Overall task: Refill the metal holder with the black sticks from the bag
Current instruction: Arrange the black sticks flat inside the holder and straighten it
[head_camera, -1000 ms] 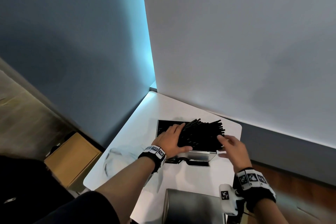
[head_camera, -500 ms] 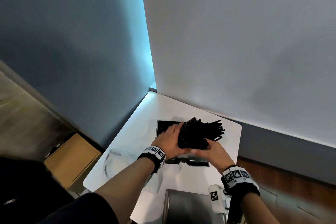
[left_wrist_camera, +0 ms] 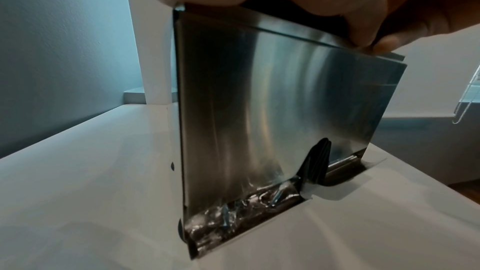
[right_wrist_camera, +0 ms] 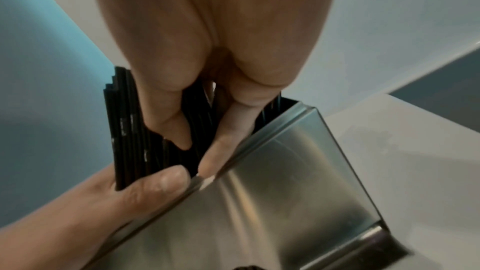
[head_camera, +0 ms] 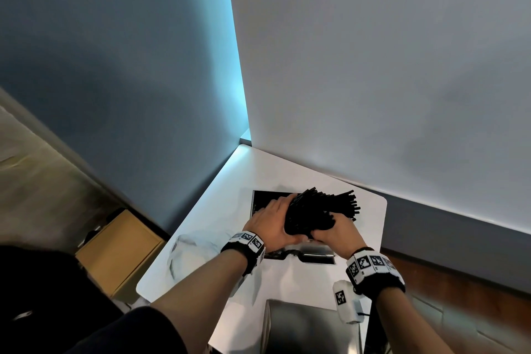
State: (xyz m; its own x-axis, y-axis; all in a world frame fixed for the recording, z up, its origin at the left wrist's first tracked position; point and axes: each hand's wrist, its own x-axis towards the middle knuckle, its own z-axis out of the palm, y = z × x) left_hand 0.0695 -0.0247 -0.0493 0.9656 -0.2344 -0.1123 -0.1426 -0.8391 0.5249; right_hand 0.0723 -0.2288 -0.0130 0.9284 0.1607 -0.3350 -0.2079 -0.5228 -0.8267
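White table (head_camera: 287, 282) supports the metal holder (left_wrist_camera: 285, 100). Left hand (head_camera: 273, 221) and right hand (head_camera: 333, 231) both clasp the black sticks (head_camera: 319, 210), bunching them, apparently to fit the opening.

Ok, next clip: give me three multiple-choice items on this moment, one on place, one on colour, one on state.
1. Where is the crumpled clear bag?
A. on the table, left of the metal holder
B. inside the holder
C. on the floor

2. What colour are the sticks?
A. white
B. black
C. red

3. What are the hands doing?
A. resting flat on the table
B. left hand and right hand both gripping the stick bundle
C. only one touches it

Key: 1 A, head view shows it there; 2 B, plainly black; 3 B, both hands wrap the bundle.
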